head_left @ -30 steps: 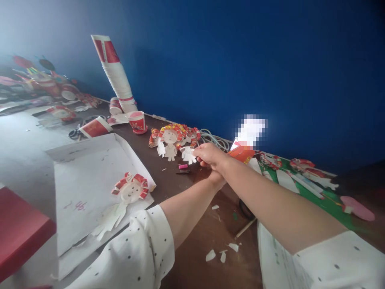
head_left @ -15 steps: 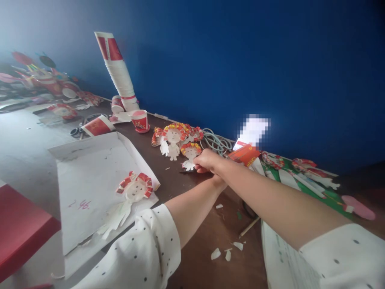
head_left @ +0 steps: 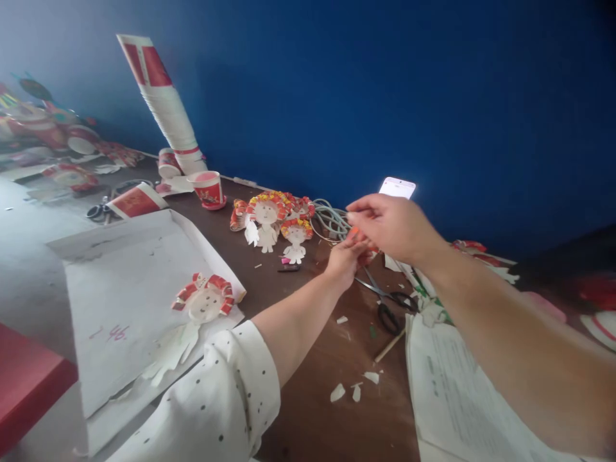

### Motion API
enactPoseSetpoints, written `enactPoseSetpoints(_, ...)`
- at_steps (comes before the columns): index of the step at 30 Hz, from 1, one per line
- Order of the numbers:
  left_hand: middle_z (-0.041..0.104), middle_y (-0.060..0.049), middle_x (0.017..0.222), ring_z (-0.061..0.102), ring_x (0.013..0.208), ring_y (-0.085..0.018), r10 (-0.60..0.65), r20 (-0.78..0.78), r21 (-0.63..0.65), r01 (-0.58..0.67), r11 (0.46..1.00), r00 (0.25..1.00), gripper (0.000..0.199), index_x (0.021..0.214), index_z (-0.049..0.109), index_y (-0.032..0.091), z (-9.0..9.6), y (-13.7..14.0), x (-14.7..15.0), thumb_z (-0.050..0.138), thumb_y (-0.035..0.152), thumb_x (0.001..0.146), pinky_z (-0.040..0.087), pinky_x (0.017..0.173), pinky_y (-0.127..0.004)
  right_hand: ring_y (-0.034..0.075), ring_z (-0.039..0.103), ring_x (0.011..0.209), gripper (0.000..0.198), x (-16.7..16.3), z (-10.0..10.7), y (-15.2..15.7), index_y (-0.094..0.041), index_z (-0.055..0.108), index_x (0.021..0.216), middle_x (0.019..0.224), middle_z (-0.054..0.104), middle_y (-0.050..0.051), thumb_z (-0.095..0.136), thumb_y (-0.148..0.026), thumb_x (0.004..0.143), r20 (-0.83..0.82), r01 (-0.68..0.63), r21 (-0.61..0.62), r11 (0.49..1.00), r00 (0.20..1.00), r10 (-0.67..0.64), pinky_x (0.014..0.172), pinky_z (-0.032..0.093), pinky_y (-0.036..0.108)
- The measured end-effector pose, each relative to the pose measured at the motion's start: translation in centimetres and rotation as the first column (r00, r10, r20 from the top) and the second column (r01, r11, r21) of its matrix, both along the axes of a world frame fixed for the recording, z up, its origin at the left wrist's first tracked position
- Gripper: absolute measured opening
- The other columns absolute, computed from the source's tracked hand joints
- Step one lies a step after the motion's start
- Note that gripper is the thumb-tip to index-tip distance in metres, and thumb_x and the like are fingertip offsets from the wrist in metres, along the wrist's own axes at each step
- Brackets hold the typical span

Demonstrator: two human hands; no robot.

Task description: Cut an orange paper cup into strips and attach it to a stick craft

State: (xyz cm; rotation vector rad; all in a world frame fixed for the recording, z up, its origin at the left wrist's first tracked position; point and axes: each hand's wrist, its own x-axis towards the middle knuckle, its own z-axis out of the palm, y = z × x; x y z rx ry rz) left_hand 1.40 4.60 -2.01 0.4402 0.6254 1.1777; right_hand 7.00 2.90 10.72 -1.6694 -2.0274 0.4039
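My left hand [head_left: 344,262] is over the brown table, its fingers closed around something mostly hidden; a bit of orange [head_left: 354,232] shows at the fingertips. Just above it my right hand [head_left: 392,224] is closed in a pinch, thumb and index finger nearly together, with what is between them hidden. Left of the hands is a small paper doll [head_left: 295,240] with yellow and red hair. A dark object [head_left: 289,268] and a pink bit lie before it. Scissors [head_left: 385,298] with black handles lie below my hands.
A larger paper doll [head_left: 267,221] and a coiled pale cord [head_left: 330,218] lie by the blue wall. A lit phone [head_left: 397,187] leans there. Left stand a red cup [head_left: 208,189] and a tall cup stack [head_left: 168,109]. A white box lid [head_left: 144,308] carries another doll [head_left: 206,301].
Both hands have moved right, away from the small paper doll, which now stands free. My right hand has risen above my left. The scissors have come into sight and the view has shifted right.
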Motion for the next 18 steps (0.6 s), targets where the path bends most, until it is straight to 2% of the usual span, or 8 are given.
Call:
enactPoseSetpoints(3, 0.057, 0.002, 0.064, 0.053, 0.053, -0.005, 0.037, 0.135, -0.007, -0.036, 0.999, 0.990, 0.013, 0.082, 0.060, 0.013, 0.3, 0.2, -0.5, 0.070, 0.017, 0.074, 0.043, 0.053, -0.016, 0.013, 0.061, 0.055, 0.027, 4.4, 0.4, -3.0, -0.019, 0.071, 0.096, 0.075, 0.071, 0.006, 0.057, -0.038, 0.082, -0.078, 0.143, 0.043, 0.989, 0.987, -0.140, 0.052, 0.046, 0.024)
enactPoseSetpoints(5, 0.056, 0.003, 0.061, 0.054, 0.053, -0.005, 0.059, 0.160, -0.046, -0.053, 0.998, 0.985, 0.010, 0.079, 0.059, 0.013, 0.5, 0.3, -0.8, 0.067, 0.015, 0.075, 0.044, 0.052, -0.014, 0.011, 0.058, 0.050, 0.028, 7.3, -0.6, -4.7, -0.018, 0.071, 0.090, 0.075, 0.071, 0.007, 0.056, -0.041, 0.083, -0.137, 0.253, 0.045, 0.966, 0.960, -0.245, 0.046, 0.044, 0.023)
enactPoseSetpoints(9, 0.056, 0.002, 0.061, 0.053, 0.050, -0.004, 0.077, 0.138, -0.068, -0.068, 0.995, 0.987, 0.008, 0.079, 0.059, 0.013, 0.6, 0.0, -0.9, 0.065, 0.014, 0.076, 0.044, 0.048, -0.013, 0.012, 0.059, 0.052, 0.030, 12.7, -3.6, -7.0, -0.020, 0.070, 0.089, 0.077, 0.071, 0.006, 0.056, -0.045, 0.082, -0.248, 0.417, 0.087, 0.905, 0.888, -0.386, 0.045, 0.045, 0.023)
enactPoseSetpoints(12, 0.057, 0.002, 0.060, 0.053, 0.048, -0.006, 0.076, 0.086, -0.122, -0.065, 0.990, 0.993, 0.007, 0.079, 0.059, 0.014, 0.5, -0.2, -0.8, 0.065, 0.014, 0.075, 0.043, 0.045, -0.014, 0.013, 0.061, 0.054, 0.031, 15.8, -5.0, -8.5, -0.021, 0.070, 0.092, 0.079, 0.071, 0.006, 0.056, -0.047, 0.081, -0.264, 0.440, 0.046, 0.897, 0.871, -0.414, 0.048, 0.049, 0.025)
enactPoseSetpoints(14, 0.057, 0.001, 0.060, 0.054, 0.049, -0.006, 0.064, 0.074, -0.134, -0.053, 0.990, 0.995, 0.006, 0.079, 0.059, 0.013, 0.4, -0.3, -0.8, 0.064, 0.014, 0.076, 0.043, 0.045, -0.014, 0.014, 0.063, 0.056, 0.029, 16.9, -5.6, -9.8, -0.022, 0.070, 0.093, 0.078, 0.071, 0.004, 0.055, -0.045, 0.082, -0.183, 0.398, -0.016, 0.917, 0.901, -0.394, 0.051, 0.050, 0.026)
enactPoseSetpoints(17, 0.058, 0.000, 0.060, 0.054, 0.049, -0.007, 0.049, 0.064, -0.118, -0.041, 0.992, 0.997, 0.004, 0.079, 0.060, 0.013, 0.3, -0.2, -0.8, 0.063, 0.013, 0.076, 0.045, 0.045, -0.015, 0.014, 0.065, 0.059, 0.023, 17.1, -6.7, -12.1, -0.030, 0.070, 0.096, 0.078, 0.072, -0.001, 0.055, -0.041, 0.083, 0.059, 0.211, -0.194, 0.958, 0.977, -0.203, 0.055, 0.049, 0.026)
enactPoseSetpoints(18, 0.058, 0.000, 0.061, 0.054, 0.050, -0.007, 0.036, 0.064, -0.107, -0.029, 0.994, 0.997, 0.002, 0.079, 0.060, 0.012, 0.3, -0.2, -0.8, 0.062, 0.013, 0.077, 0.045, 0.045, -0.015, 0.015, 0.066, 0.061, 0.022, 17.0, -7.2, -12.8, -0.032, 0.070, 0.096, 0.081, 0.072, -0.002, 0.054, -0.041, 0.083, 0.126, 0.174, -0.203, 0.964, 0.981, -0.150, 0.055, 0.048, 0.026)
